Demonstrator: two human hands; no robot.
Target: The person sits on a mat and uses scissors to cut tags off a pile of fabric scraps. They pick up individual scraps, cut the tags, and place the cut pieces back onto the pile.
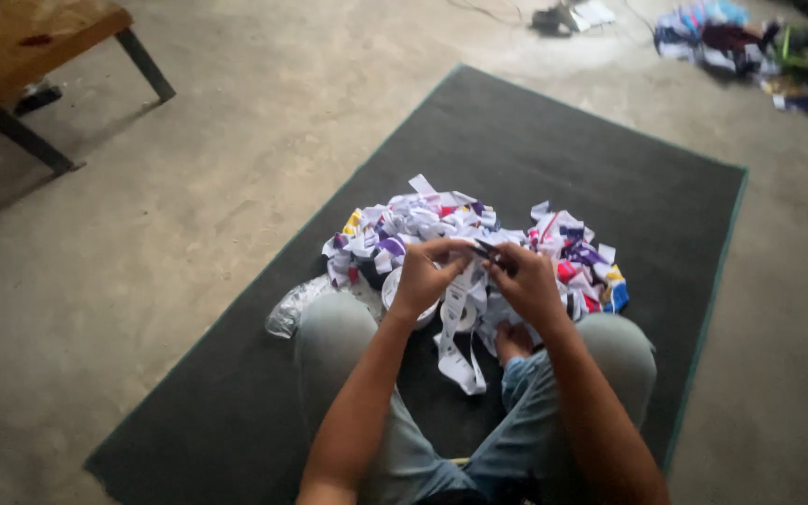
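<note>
Both hands work at frame centre: left hand [421, 278] pinches a white label strip [454, 323], right hand [527, 281] grips small scissors [490, 251]. Many cut labels [479, 234] already heaped behind; strip remains hanging uncut.

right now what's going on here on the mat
A person sits cross-legged on a dark mat laid on a concrete floor. The left hand pinches a long white printed strip that hangs down between the knees, and the right hand holds small dark scissors against its top end. A heap of cut white and coloured pieces lies just ahead.
</note>
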